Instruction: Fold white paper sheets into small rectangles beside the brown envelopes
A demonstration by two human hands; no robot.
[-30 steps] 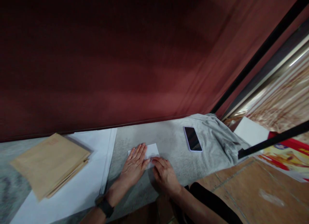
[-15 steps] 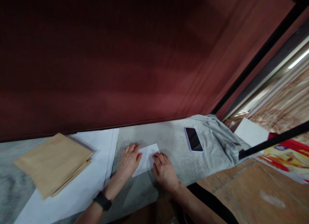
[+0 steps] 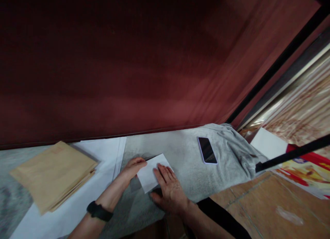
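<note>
A small white piece of paper (image 3: 151, 172) lies at a slant on the grey cloth (image 3: 180, 146) in front of me. My left hand (image 3: 134, 167) pinches its left edge near the upper corner, the fingertips partly hidden. Flat across the paper's right side rests my right hand (image 3: 170, 189), fingers stretched out and thumb apart below the lower edge. A dark watch (image 3: 99, 211) is on my left wrist.
Brown paper envelopes (image 3: 55, 173) are stacked on large white sheets (image 3: 107, 173) at the left. A phone (image 3: 207, 150) lies to the right, beside bunched cloth. A dark red panel (image 3: 134, 77) rises behind. Beyond a black bar is a printed box (image 3: 309, 168).
The paper has turned and shifted slightly left. My left hand has gone from lying on it to pinching its left edge; my right hand has flattened and stretched over it.
</note>
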